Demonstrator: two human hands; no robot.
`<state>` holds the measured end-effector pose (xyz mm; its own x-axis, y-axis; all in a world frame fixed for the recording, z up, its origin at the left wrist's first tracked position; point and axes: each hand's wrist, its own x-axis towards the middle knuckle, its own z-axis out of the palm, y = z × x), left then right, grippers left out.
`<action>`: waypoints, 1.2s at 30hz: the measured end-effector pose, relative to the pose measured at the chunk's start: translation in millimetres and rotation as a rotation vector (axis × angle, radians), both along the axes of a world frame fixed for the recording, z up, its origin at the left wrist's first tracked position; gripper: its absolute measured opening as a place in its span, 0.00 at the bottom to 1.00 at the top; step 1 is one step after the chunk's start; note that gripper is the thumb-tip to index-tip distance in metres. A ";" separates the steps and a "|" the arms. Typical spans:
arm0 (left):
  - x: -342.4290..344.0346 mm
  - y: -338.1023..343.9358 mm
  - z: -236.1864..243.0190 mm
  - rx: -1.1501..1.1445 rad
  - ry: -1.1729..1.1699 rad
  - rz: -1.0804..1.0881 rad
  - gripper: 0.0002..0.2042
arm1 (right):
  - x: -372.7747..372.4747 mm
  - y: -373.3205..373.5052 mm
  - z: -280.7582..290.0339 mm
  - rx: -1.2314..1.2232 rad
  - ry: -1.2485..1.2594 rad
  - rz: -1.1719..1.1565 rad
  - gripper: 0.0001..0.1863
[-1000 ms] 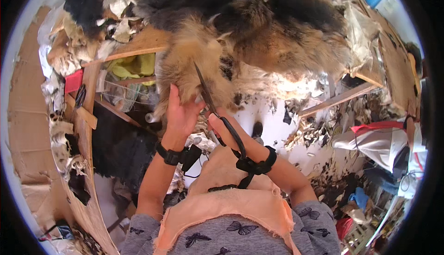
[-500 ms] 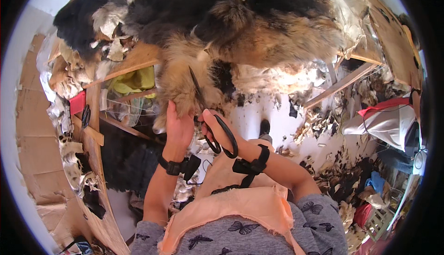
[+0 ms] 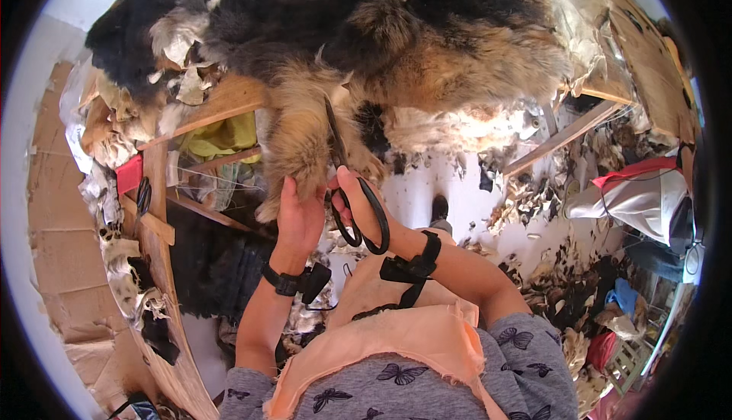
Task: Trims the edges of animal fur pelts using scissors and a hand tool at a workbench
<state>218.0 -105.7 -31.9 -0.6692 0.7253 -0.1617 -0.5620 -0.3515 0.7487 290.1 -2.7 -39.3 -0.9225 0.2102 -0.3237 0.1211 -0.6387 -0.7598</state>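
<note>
While your left hand (image 3: 299, 218) grips the tan-and-black fur pelt (image 3: 305, 145) taut, keep your right hand (image 3: 358, 203), grasping the black-handled scissors (image 3: 347, 184), cutting close.

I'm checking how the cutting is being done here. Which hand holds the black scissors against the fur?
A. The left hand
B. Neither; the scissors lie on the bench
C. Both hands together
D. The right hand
D: the right hand has its fingers through the loops of the black scissors, blades pointing up into the brown fur pelt, while the left hand grips the pelt's lower edge.
</note>
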 end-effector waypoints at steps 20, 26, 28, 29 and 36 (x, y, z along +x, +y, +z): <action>-7.4 -18.5 5.4 -0.085 0.062 0.075 0.25 | -15.2 30.7 7.5 0.202 -0.057 -0.006 0.24; -36.4 -20.0 10.7 0.101 -0.082 0.306 0.24 | -8.7 62.6 -14.3 0.691 -0.055 0.126 0.26; -46.6 -8.1 12.9 0.105 -0.084 0.378 0.24 | 1.1 73.0 -9.3 0.716 -0.091 0.180 0.27; -50.6 -0.3 15.2 0.105 -0.086 0.429 0.24 | 6.7 80.8 -7.5 0.740 -0.133 0.214 0.27; -58.3 48.6 -39.9 -0.238 -0.020 0.411 0.12 | 34.1 132.2 -17.8 0.840 -0.179 0.256 0.25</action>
<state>159.7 -57.2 -71.8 -0.8881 0.3417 -0.3074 -0.4273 -0.3676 0.8260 324.2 129.5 -57.1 -0.9240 0.2372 -0.2999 0.3456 0.1822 -0.9205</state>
